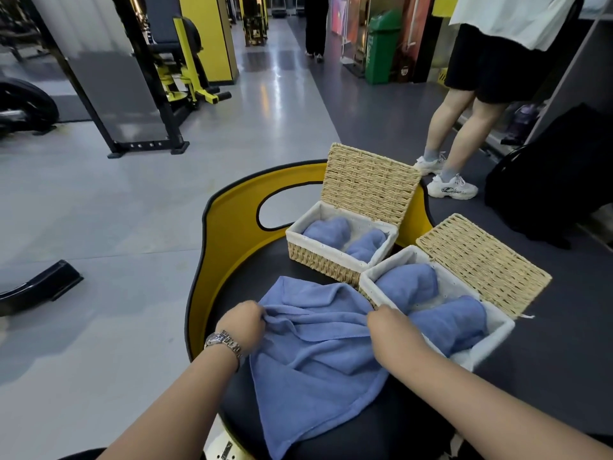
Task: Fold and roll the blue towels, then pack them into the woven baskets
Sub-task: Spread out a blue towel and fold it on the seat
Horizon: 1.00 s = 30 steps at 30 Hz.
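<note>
My left hand point(244, 318) pinches the top edge of the loose towel point(315, 356), fingers curled into the fabric; a watch point(224, 341) sits on that wrist. My right hand point(388, 322) grips the same edge further right, clenched on the cloth. Between my two grips the edge bunches in folds, and below them the towel hangs rumpled over the black pad point(381, 426), one corner trailing toward me.

Just beside my right grip stands the near basket point(371, 283), lid open, with two rolled towels point(408, 287) inside, touching each other. Beyond it, up from my grips, the far basket point(318, 257) touches it at a corner, lid upright, also holding two rolls point(326, 232). A yellow rim point(225, 234) curves round left of my left grip. A bystander's legs point(454, 127) stand well beyond the baskets.
</note>
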Each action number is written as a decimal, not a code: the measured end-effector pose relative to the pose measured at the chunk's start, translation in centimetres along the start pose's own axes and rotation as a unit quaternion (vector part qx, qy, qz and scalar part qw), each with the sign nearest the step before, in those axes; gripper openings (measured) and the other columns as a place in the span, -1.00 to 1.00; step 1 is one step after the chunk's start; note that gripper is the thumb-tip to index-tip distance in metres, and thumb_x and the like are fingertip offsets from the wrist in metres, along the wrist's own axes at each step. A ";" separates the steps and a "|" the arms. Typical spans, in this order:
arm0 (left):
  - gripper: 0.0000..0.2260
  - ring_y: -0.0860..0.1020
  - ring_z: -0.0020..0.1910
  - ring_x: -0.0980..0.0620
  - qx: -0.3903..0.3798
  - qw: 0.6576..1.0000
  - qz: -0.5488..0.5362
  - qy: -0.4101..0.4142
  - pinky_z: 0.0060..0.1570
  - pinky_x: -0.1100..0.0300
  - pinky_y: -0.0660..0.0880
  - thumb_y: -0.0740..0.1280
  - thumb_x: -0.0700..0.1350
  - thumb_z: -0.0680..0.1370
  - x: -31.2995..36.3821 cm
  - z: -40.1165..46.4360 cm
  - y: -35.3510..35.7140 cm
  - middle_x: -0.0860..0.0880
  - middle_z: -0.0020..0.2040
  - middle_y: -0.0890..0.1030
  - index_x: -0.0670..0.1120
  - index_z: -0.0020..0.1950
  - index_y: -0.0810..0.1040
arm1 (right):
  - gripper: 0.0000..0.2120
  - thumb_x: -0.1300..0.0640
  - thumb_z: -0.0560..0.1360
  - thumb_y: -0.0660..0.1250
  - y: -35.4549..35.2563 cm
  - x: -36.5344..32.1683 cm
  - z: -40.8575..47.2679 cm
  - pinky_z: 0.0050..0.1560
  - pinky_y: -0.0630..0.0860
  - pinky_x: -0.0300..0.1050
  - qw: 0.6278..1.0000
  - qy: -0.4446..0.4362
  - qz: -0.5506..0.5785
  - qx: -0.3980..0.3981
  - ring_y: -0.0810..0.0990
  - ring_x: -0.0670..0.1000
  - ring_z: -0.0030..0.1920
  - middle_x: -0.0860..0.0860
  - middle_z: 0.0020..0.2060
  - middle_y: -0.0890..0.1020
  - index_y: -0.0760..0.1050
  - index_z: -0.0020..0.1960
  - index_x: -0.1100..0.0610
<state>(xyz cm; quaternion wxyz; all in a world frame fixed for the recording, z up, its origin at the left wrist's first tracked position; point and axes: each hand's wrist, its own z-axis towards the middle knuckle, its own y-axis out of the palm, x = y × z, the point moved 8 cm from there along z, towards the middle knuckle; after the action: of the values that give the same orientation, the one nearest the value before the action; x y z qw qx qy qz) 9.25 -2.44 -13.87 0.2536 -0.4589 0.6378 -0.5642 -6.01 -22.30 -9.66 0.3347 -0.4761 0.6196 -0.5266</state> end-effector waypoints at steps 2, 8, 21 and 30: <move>-0.80 0.58 -0.17 -0.04 0.054 0.993 -0.103 -0.029 -0.24 0.23 0.44 0.22 -0.21 0.52 -0.5 -0.5 -1.8 -0.08 -0.13 0.63 -0.12 -0.03 0.65 | -0.80 0.29 0.51 0.17 -1.4 0.5 -0.3 0.01 0.47 -0.08 0.997 0.002 0.063 0.052 0.55 0.12 0.08 0.07 -0.02 0.49 0.50 0.06 0.17; -0.68 0.39 -0.45 0.12 0.158 0.933 -0.318 -0.050 -0.45 0.27 0.23 0.34 -0.10 0.53 -1.0 -3.0 -7.0 0.08 -0.49 0.44 0.03 -0.44 0.45 | -0.82 0.32 0.49 0.21 -5.7 3.1 -0.6 -0.11 0.41 -0.28 0.908 -0.045 0.383 0.161 0.55 0.01 -0.11 -0.02 -0.13 0.54 0.57 -0.02 0.17; -0.91 0.59 -0.24 0.33 0.238 0.857 -0.456 0.015 -0.20 0.47 0.46 0.45 -0.26 0.43 -0.7 -9.1 -15.6 0.10 -0.17 0.66 -0.07 -0.21 0.67 | -0.72 0.52 0.42 0.31 -13.8 6.8 -4.4 -0.01 0.50 -0.38 0.725 -0.078 0.630 0.266 0.59 -0.22 -0.03 0.00 -0.03 0.62 0.61 -0.18 0.16; -0.79 0.57 -0.20 0.32 0.246 0.855 -0.445 0.099 -0.15 0.53 0.45 0.37 -0.36 0.47 1.8 -12.9 -22.4 0.12 -0.16 0.64 -0.06 -0.17 0.68 | -0.69 0.58 0.41 0.26 -21.7 9.4 -8.1 -0.02 0.52 -0.37 0.679 -0.128 0.656 0.305 0.62 -0.25 -0.08 0.04 -0.01 0.60 0.54 -0.22 0.18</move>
<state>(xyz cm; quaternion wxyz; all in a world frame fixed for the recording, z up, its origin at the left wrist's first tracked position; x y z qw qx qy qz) 4.25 3.59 10.82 0.0153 -0.5584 0.2274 -0.7976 -11.35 -28.26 14.02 0.7971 0.1173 0.5294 -0.2657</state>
